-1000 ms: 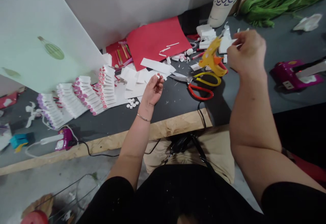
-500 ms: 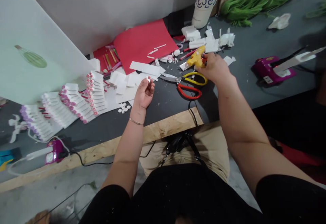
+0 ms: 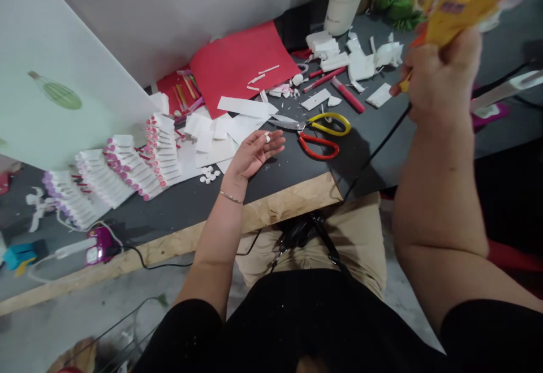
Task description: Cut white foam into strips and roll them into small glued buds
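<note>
My right hand [image 3: 443, 73] is wrapped round a yellow glue gun [image 3: 458, 11], raised over the right side of the table and slightly blurred. Its black cord [image 3: 384, 135] hangs down past the table edge. My left hand [image 3: 254, 155] is palm up, pinching a small white piece [image 3: 267, 137] between thumb and fingers. Just beyond it lie white paper strips [image 3: 241, 107] and a pair of scissors [image 3: 303, 127] with one yellow and one red handle. A small pile of white rounded pieces [image 3: 209, 175] sits left of my left wrist.
Rows of white sticks with pink and purple tips [image 3: 156, 152] lie at the left. Red sheets [image 3: 241, 67], a white patterned cup [image 3: 341, 8] and white scraps [image 3: 360, 61] stand or lie at the back. Purple power blocks [image 3: 99, 245] sit at both sides.
My right hand has lifted the glue gun off the table, up and to the right, uncovering a red pen and white pieces. My left hand has shifted slightly right, still pinching the white piece.
</note>
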`<action>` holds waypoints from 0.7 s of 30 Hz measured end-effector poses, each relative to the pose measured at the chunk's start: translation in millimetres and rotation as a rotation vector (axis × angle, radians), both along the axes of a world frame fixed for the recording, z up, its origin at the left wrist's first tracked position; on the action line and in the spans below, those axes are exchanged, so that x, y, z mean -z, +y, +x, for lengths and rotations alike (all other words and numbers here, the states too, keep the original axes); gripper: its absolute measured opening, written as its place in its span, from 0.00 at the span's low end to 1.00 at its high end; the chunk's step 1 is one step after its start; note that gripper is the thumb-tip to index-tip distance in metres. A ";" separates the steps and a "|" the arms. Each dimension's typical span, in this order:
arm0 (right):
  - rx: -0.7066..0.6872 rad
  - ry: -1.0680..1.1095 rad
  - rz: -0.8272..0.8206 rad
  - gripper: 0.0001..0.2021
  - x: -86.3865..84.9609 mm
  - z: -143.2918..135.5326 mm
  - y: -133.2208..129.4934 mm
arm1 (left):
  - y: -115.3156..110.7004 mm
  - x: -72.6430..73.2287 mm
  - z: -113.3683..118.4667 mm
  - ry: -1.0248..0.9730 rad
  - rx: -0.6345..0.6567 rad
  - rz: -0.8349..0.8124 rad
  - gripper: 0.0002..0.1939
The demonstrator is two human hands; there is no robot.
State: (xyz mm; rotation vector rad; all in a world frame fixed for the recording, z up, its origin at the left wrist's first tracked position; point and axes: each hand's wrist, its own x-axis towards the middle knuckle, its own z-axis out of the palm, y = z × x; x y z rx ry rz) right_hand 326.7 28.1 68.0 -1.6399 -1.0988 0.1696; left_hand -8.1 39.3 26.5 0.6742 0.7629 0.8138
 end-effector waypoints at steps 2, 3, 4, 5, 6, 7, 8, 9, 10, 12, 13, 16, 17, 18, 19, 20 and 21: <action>-0.088 0.330 0.088 0.17 -27.5 -21.6 -12.3 | 0.6 -0.1 0.6 0.009 -0.001 -0.013 0.09; -0.176 0.437 0.107 0.15 -38.5 -35.8 -17.1 | 2.3 -0.2 0.7 0.018 -0.029 -0.031 0.09; -0.280 0.531 0.079 0.14 -45.8 -51.0 -19.9 | 4.9 -0.5 0.6 0.026 -0.074 -0.060 0.09; -0.395 0.598 0.004 0.12 -48.7 -66.7 -20.5 | 7.9 -1.3 0.2 0.030 -0.129 -0.098 0.08; -0.480 0.641 -0.076 0.11 -47.1 -82.1 -19.1 | 10.9 -2.6 -0.4 0.025 -0.192 -0.141 0.09; -0.583 0.645 -0.156 0.13 -41.7 -96.8 -16.2 | 13.5 -4.7 -1.2 0.008 -0.257 -0.188 0.10; -0.707 0.629 -0.243 0.16 -33.6 -110.6 -12.6 | 15.1 -7.6 -2.0 -0.023 -0.323 -0.237 0.11; -0.770 0.619 -0.252 0.18 -23.9 -123.3 -9.0 | 15.6 -11.2 -3.0 -0.060 -0.383 -0.281 0.14; -0.814 0.623 -0.255 0.21 -14.0 -134.8 -6.2 | 15.0 -15.0 -3.8 -0.096 -0.437 -0.315 0.15; -0.868 0.569 -0.265 0.25 4.1 -153.2 -3.4 | 12.2 -21.5 -5.1 -0.138 -0.502 -0.351 0.18; -0.845 0.525 -0.254 0.26 11.7 -159.3 -3.2 | 11.0 -23.3 -5.7 -0.127 -0.520 -0.343 0.18; -0.809 0.228 -0.102 0.24 29.4 -164.4 -5.1 | 9.7 -22.7 -8.0 -0.103 -0.509 -0.355 0.14; -0.824 0.073 -0.006 0.25 33.4 -162.7 -6.2 | 9.6 -21.6 -8.8 -0.115 -0.500 -0.362 0.13; -0.833 -0.058 0.064 0.25 36.3 -160.2 -7.1 | 9.7 -20.5 -9.5 -0.111 -0.466 -0.392 0.13; -0.841 -0.181 0.104 0.25 38.3 -157.4 -7.8 | 10.2 -19.5 -10.0 -0.119 -0.444 -0.399 0.14; -0.841 -0.281 0.108 0.26 39.5 -154.9 -8.0 | 11.3 -18.4 -10.3 -0.142 -0.483 -0.374 0.15; -0.835 -0.362 0.089 0.26 40.1 -152.9 -7.6 | 12.9 -17.2 -10.4 -0.145 -0.502 -0.356 0.15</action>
